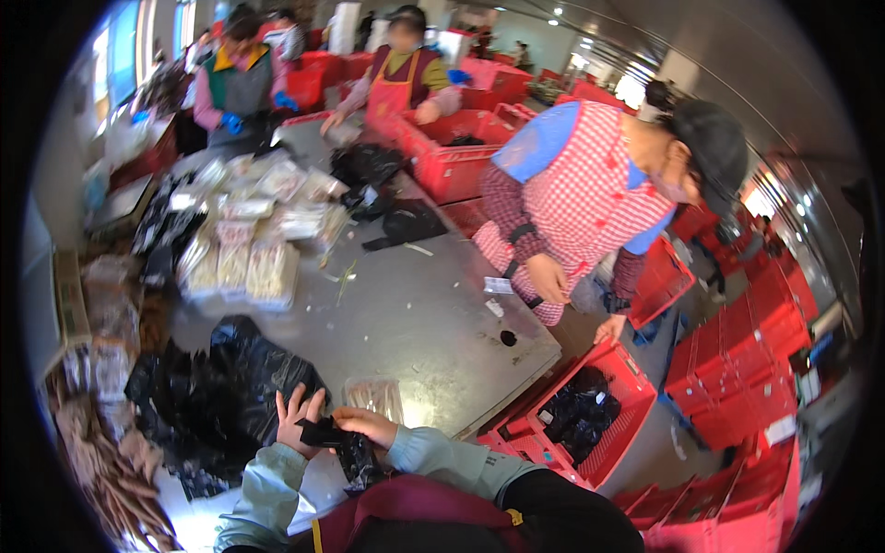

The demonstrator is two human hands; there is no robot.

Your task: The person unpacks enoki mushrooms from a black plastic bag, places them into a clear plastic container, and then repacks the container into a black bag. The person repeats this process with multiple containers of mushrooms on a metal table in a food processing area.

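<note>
Low in the view, a small black plastic bag (358, 462) hangs by the table's near edge. Its top stretches between both hands. My right hand (370, 425) grips this top with the fingers curled in. The other end lies at the thumb side of my left hand (296, 420), whose other fingers are spread upward; the thumb is hidden. Just beyond my right hand rests a clear-wrapped pack of pale, long pieces (373, 395). A heap of loose black plastic bags (214, 394) lies left of my left hand.
Wrapped white packs (252, 269) are piled on the metal table (415, 311). A co-worker in a checked apron (574, 186) holds a red crate (632, 422) containing black bags (584, 415) at the right. Two more people stand across the table. Red crates (740, 345) are stacked far right.
</note>
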